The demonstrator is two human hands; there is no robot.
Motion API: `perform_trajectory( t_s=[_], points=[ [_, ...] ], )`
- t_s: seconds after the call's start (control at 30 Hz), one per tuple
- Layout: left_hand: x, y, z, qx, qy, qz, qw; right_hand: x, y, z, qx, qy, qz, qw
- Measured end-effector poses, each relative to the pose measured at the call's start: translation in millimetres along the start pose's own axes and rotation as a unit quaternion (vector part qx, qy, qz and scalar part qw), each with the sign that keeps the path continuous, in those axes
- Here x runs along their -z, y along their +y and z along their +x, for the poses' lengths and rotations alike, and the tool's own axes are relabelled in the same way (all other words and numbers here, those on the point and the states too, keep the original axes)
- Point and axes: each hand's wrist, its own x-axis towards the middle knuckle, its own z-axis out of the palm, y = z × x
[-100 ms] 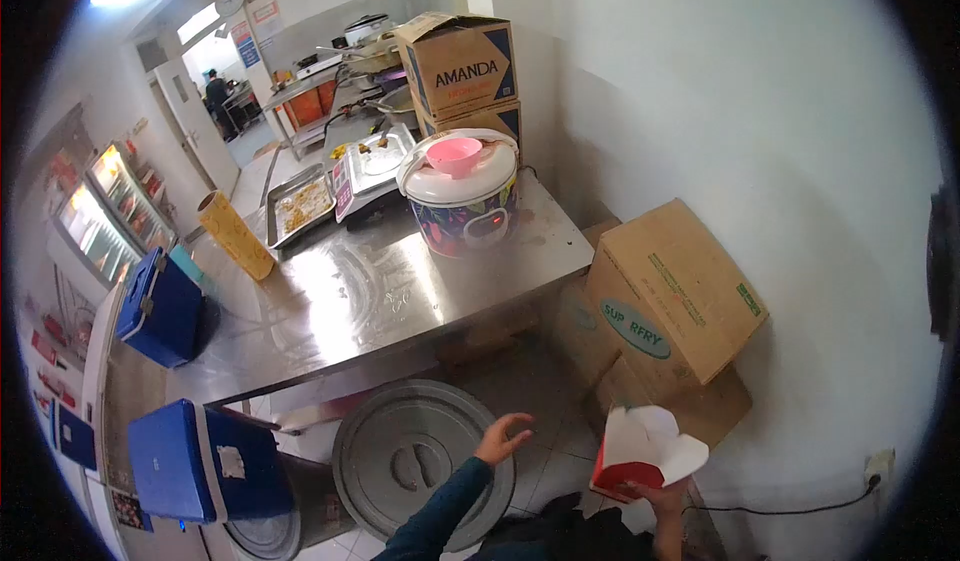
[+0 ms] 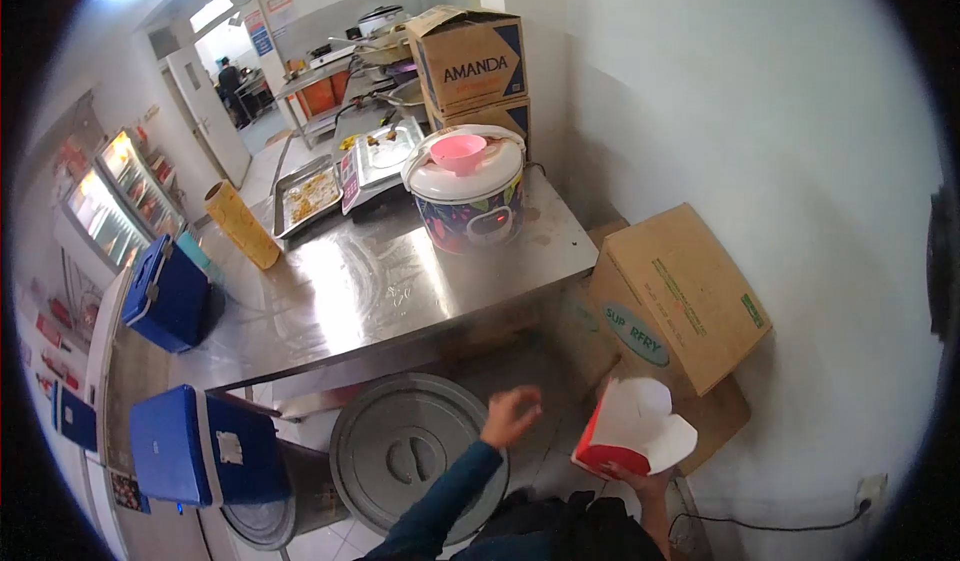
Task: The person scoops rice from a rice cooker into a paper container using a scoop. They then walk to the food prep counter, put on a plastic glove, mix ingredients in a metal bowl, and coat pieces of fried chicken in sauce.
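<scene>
My right hand (image 2: 648, 483) grips a red and white paper food box (image 2: 640, 431) from below. The box tilts, its white flaps spread and its white inside showing. My left hand (image 2: 512, 416) is in the air above the floor, just right of a large grey round lid (image 2: 390, 461), apart from the box. Its fingers are loosely bent and a little blurred, with nothing seen in them. Beyond both hands stands a steel table (image 2: 400, 306) bearing a patterned rice cooker (image 2: 468, 211) with a pink bowl (image 2: 459, 153) on its lid.
Cardboard boxes (image 2: 680, 296) are stacked against the right wall. Two blue cooler boxes (image 2: 195, 451) stand at the left. On the table are a yellow roll (image 2: 242, 226), a metal tray (image 2: 307, 199) and a scale (image 2: 385, 156). A cable (image 2: 770, 526) runs to a wall socket. A person (image 2: 230, 86) stands far back.
My left hand has risen slightly and its fingers have bent more. My right hand has moved left with the paper food box and turned it slightly. The view has shifted a little.
</scene>
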Motion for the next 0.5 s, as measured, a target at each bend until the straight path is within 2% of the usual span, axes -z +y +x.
perform_trajectory(
  t_s=[0.03, 0.07, 0.1, 0.13, 0.17, 0.23, 0.27, 0.3, 0.4, 0.47, 0.5],
  points=[
    [15, 1, 30, -0.021, 0.075, 0.058, 0.995, -17, -7, 18, -0.017, -0.001, 0.04, 0.999],
    [33, 6, 59, -0.088, 0.192, 0.107, 0.971, -29, -11, 28, -0.04, -0.003, 0.076, 0.996],
    [58, 31, 88, -0.117, 0.276, 0.221, 0.928, -40, -14, 35, -0.033, -0.023, 0.078, 0.996],
    [72, 29, 121, -0.005, 0.303, 0.046, 0.952, -45, -17, 44, -0.025, -0.042, 0.074, 0.996],
    [90, 42, 152, -0.071, 0.387, 0.186, 0.9, -50, -19, 55, -0.014, -0.06, 0.073, 0.995],
    [120, 85, 212, -0.046, 0.462, 0.189, 0.865, -57, -18, 77, 0.038, -0.079, 0.087, 0.992],
    [131, 79, 238, -0.022, 0.479, 0.194, 0.856, -64, -17, 88, 0.063, -0.085, 0.098, 0.99],
    [142, 63, 265, 0.003, 0.492, 0.2, 0.847, -67, -17, 98, -0.005, -0.099, 0.057, 0.993],
    [160, 59, 332, 0.032, 0.548, 0.195, 0.813, -78, -15, 145, 0.077, -0.076, 0.045, 0.993],
    [160, 9, 363, -0.046, 0.626, 0.226, 0.745, -80, -44, 176, 0.043, -0.087, 0.058, 0.994],
    [159, 18, 357, -0.103, 0.632, 0.135, 0.756, -80, -55, 191, 0.026, -0.097, 0.062, 0.993]
  ],
)
